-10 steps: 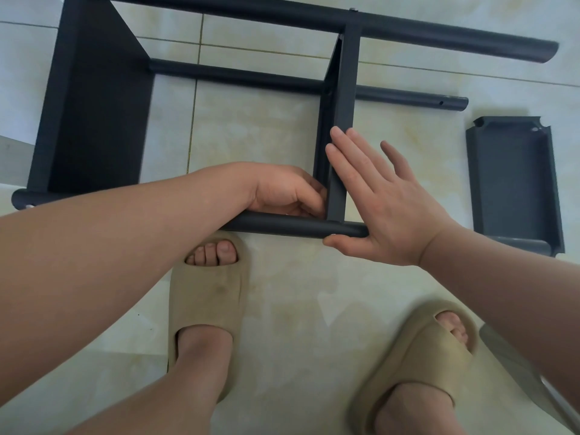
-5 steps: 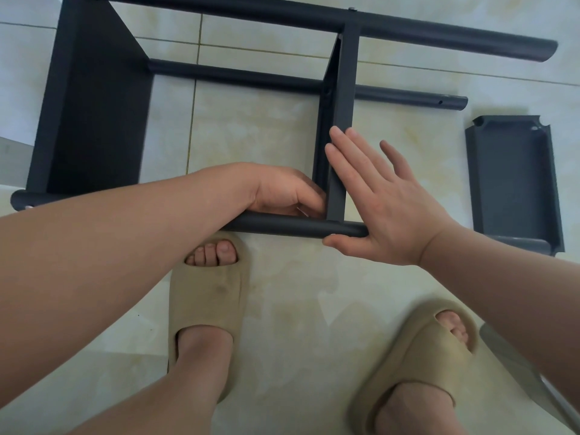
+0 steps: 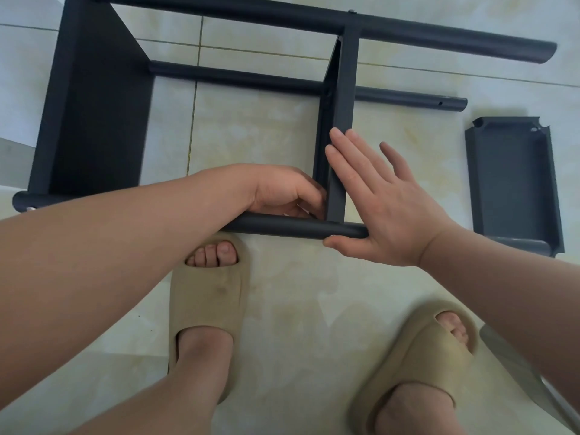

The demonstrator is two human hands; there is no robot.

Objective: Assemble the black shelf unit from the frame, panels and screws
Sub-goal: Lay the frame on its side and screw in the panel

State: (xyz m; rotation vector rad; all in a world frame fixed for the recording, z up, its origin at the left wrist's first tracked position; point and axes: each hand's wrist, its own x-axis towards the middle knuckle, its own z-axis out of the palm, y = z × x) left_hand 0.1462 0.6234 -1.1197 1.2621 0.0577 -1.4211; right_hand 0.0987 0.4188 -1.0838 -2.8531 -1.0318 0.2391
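Observation:
The black shelf frame lies on its side on the tiled floor, with a wide end panel (image 3: 94,120) at the left and a narrow middle panel (image 3: 343,89) standing between the tubes. My left hand (image 3: 282,193) is curled into the inner corner where the middle panel meets the near tube (image 3: 282,227). A small pale glint shows under its fingers; what they hold is hidden. My right hand (image 3: 383,208) presses flat with straight fingers against the middle panel's right face, thumb under the near tube's end.
A loose dark panel (image 3: 514,183) with raised edges lies on the floor at the right. Two longer tubes (image 3: 439,42) reach right beyond the middle panel. My feet in beige sandals (image 3: 207,296) stand close below the frame. A grey strip (image 3: 518,372) crosses the lower right corner.

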